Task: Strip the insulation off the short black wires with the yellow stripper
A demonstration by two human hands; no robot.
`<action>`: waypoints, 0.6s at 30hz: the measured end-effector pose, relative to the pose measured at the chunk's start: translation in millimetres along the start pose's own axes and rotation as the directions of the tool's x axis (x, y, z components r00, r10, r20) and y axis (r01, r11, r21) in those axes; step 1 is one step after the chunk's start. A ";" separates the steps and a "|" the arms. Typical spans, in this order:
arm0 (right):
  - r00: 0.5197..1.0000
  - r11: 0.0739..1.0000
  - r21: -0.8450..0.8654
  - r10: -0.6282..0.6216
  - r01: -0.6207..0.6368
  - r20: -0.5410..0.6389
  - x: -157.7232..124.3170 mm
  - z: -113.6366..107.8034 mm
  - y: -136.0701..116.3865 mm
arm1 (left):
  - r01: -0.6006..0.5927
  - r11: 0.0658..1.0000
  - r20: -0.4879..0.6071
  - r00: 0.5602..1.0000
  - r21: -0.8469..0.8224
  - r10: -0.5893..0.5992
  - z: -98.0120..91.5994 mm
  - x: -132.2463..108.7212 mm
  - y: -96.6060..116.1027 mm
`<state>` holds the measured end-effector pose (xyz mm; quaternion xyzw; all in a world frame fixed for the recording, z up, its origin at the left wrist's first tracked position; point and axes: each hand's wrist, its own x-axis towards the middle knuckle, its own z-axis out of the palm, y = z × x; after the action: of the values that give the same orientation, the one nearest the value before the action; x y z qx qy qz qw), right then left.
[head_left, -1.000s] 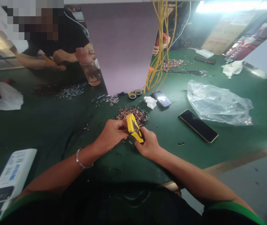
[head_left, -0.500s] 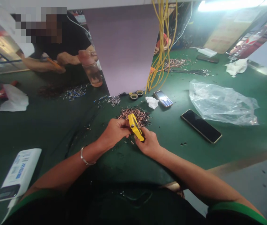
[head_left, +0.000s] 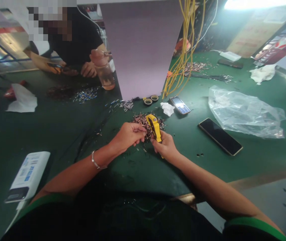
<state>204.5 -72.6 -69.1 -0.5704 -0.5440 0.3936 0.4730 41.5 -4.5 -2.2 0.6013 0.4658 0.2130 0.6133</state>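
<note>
Yellow tool (head_left: 154, 127) gripped in right hand (head_left: 165, 146) | left fingers (head_left: 138, 131) pinched shut at its tip, anything held too small for me to tell | bottle (head_left: 104, 76) holding pinkish liquid

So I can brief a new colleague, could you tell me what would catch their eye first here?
The bright yellow hand tool stands out, held in the right hand over a heap of copper-coloured wire bits on the green table. Behind it, a bunch of yellow wires hangs beside a pale partition, and a clear plastic bag lies to the right.
</note>
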 end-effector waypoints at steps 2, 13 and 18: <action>0.999 0.996 0.073 0.041 -0.043 0.019 1.3 -0.2 -1.2 | -0.005 1.000 -0.010 1.000 -0.007 0.005 -0.4 1.6 -1.0; 0.984 0.939 0.297 0.159 -0.175 0.077 7.1 -4.9 -0.4 | 0.001 1.000 -0.073 0.997 0.020 0.001 -3.3 9.4 -3.4; 0.974 0.890 0.407 0.142 -0.205 0.178 9.8 -13.8 -2.5 | -0.042 0.999 -0.079 0.996 0.010 0.042 -9.7 10.3 -3.3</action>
<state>218.2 -64.5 -62.7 -0.4710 -0.4253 0.5827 0.5077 37.3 8.6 -7.0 0.6046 0.4778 0.2475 0.5873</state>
